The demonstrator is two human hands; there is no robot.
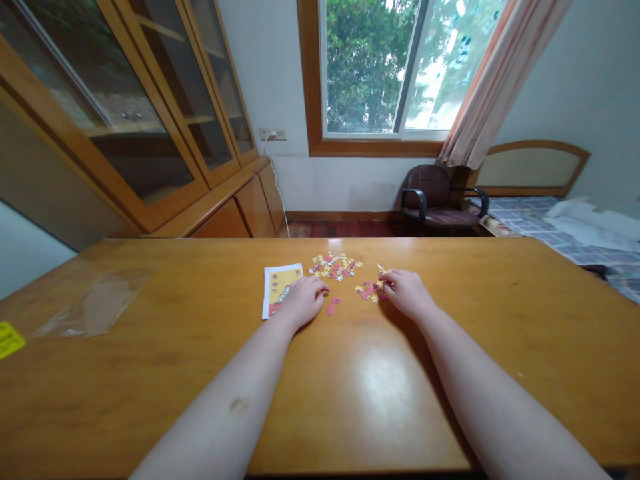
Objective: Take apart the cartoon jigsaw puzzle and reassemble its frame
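My left hand [304, 300] rests over the right part of a yellow picture card [271, 275], its fingers loosely bent, apart and holding nothing. Just right of its fingertips lie a few joined pink puzzle pieces [333, 306]. My right hand [407, 291] is bent over a small cluster of yellow and pink puzzle pieces [370, 291], thumb and fingers closed at its right side on a puzzle piece, partly hidden by the fingers. Beyond both hands, a loose pile of yellow, pink and white puzzle pieces [334, 266] is spread on the table.
The wooden table [320, 400] spans the foreground. A clear plastic bag [103, 303] lies at its left, near a yellow label [10, 339]. Past the far edge stand a dark red armchair [430, 190] and a bed [530, 213]. A glass-door cabinet [200, 180] is at left.
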